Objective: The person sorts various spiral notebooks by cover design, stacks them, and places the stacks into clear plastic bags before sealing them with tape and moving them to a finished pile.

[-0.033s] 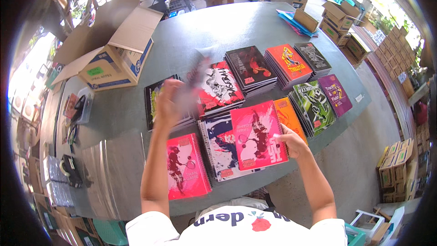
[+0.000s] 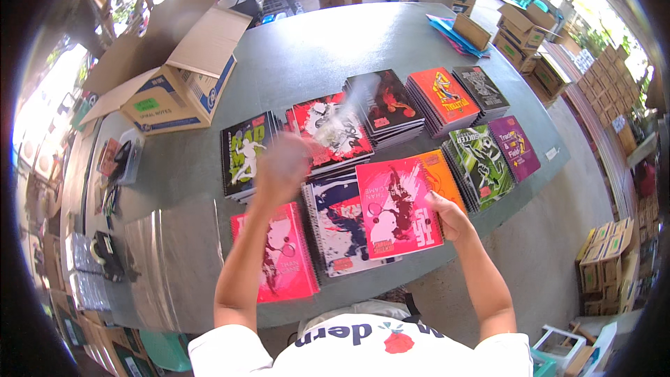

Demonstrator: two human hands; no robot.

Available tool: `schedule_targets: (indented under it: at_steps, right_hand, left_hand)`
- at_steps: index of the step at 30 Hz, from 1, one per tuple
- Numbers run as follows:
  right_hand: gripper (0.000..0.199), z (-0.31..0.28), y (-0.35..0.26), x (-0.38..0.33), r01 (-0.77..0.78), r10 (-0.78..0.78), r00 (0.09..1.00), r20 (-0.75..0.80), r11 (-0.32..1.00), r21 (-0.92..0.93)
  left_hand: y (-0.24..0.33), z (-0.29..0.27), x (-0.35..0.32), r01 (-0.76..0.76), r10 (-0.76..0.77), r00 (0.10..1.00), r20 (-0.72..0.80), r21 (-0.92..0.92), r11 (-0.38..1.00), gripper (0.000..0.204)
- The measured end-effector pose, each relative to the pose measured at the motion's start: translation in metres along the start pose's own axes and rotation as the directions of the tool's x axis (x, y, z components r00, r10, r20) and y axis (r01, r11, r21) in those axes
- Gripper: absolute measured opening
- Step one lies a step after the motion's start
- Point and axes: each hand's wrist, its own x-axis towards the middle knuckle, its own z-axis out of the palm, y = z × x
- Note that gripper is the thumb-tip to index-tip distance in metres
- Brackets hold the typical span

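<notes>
My right hand [image 2: 450, 216] grips the edge of a pink spiral notebook [image 2: 394, 202], its thumb on the cover. That notebook is over a white and navy notebook stack [image 2: 338, 230] and an orange notebook [image 2: 441, 176]. My left hand [image 2: 283, 164] is smeared by motion between a black notebook stack with a white figure [image 2: 243, 157] and a red and white notebook stack [image 2: 328, 157]. A pale blurred streak reaches from it over the red and white stack; what it is, I cannot make out. Below my left forearm lies another pink notebook stack [image 2: 286, 265].
Farther back stand a black notebook stack [image 2: 384, 108], an orange stack [image 2: 441, 94] and a grey-black stack [image 2: 481, 91]. Green notebooks [image 2: 481, 167] and a purple one [image 2: 516, 150] lie at right. An open carton [image 2: 174, 98] and tape dispenser [image 2: 109, 258] are at left.
My left hand has moved slightly toward me and right; the dark blurred thing seen at it now shows as a pale streak. The black notebook's cover is more exposed. My right hand has barely moved.
</notes>
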Motion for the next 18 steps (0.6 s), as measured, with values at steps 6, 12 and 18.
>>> schedule_targets:
  at_steps: [6,12,18]
  right_hand:
    - [0.042,-0.024,-0.018,0.027,0.036,0.023,0.987,0.161,0.935,-0.352]
    - [0.057,-0.079,-0.109,0.000,0.211,-0.183,0.975,0.127,0.944,-0.256]
    - [0.049,-0.150,-0.106,0.008,0.102,-0.071,0.994,0.087,0.896,-0.433]
  left_hand:
    - [0.005,0.109,-0.099,-0.419,0.272,0.880,0.389,0.365,0.832,0.038]
    - [0.044,0.107,-0.168,-0.290,-0.034,0.931,0.363,0.795,0.532,0.046]
    - [0.129,0.133,-0.104,0.115,-0.004,0.982,-0.187,0.590,0.799,0.034]
